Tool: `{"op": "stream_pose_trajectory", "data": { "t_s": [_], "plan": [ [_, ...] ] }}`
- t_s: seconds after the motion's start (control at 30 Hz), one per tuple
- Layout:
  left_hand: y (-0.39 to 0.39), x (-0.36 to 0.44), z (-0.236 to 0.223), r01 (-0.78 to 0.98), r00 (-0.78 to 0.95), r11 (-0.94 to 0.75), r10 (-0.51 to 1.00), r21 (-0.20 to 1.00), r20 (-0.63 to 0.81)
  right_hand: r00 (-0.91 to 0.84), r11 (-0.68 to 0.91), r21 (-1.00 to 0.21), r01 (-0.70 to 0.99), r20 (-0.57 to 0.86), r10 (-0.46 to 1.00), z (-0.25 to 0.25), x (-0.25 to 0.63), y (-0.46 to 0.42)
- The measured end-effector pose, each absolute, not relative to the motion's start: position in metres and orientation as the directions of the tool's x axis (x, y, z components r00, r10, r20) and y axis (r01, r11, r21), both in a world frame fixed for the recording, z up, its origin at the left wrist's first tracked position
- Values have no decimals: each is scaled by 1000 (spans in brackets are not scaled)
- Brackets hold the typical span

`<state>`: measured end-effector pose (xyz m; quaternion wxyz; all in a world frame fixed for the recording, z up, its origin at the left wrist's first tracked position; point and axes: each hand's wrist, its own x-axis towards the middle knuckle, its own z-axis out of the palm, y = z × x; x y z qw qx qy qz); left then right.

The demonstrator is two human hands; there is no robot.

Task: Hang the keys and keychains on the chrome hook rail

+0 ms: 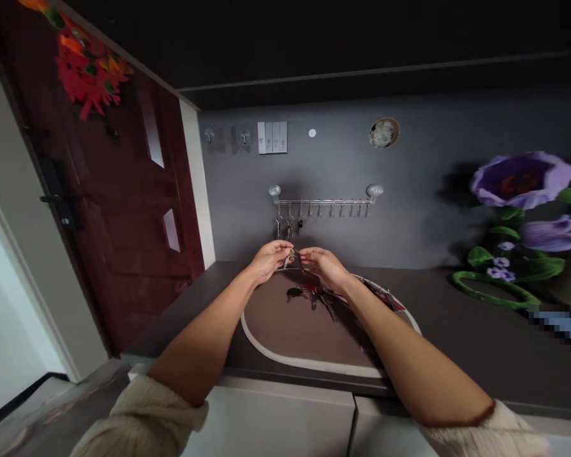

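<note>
Dark countertop (457,343) below a grey wall with a hook rail (324,202). Left hand (269,259) and right hand (324,265) meet above an oval tray (285,355), each pinching a small key set (292,256) between them. Its long axis cannot be determined. More keys (314,294) lie in the tray.

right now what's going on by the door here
A person stands at a dark counter, both hands raised over an oval tray. The left hand and right hand pinch a small bunch of keys between their fingers. More keys lie in the tray, and a few hang on the wall hook rail behind.
</note>
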<state>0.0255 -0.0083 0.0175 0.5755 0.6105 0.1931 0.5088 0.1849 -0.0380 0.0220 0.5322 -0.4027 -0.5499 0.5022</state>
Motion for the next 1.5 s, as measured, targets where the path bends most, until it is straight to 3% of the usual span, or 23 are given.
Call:
{"op": "stream_pose_trajectory", "data": {
  "t_s": [0.17,0.43,0.63,0.83,1.03,1.5],
  "plan": [
    [-11,29,19,-223,374,-438,786,871,492,-98,253,-967,-14,253,962,27,183,-40],
    [-11,31,23,61,268,-709,689,702,673,-37,375,-926,30,374,927,40,182,-52],
    [-19,37,25,13,279,-653,730,757,624,-41,440,-896,-52,443,896,37,185,-44],
    [-18,42,20,-61,239,-624,749,779,618,-58,548,-836,-26,548,834,35,186,-39],
    [-12,41,17,51,204,-680,724,732,659,-60,531,-846,50,528,847,37,183,-42],
    [-13,48,12,50,163,-668,739,742,654,-13,511,-847,146,515,857,49,201,-37]
  ]
}}
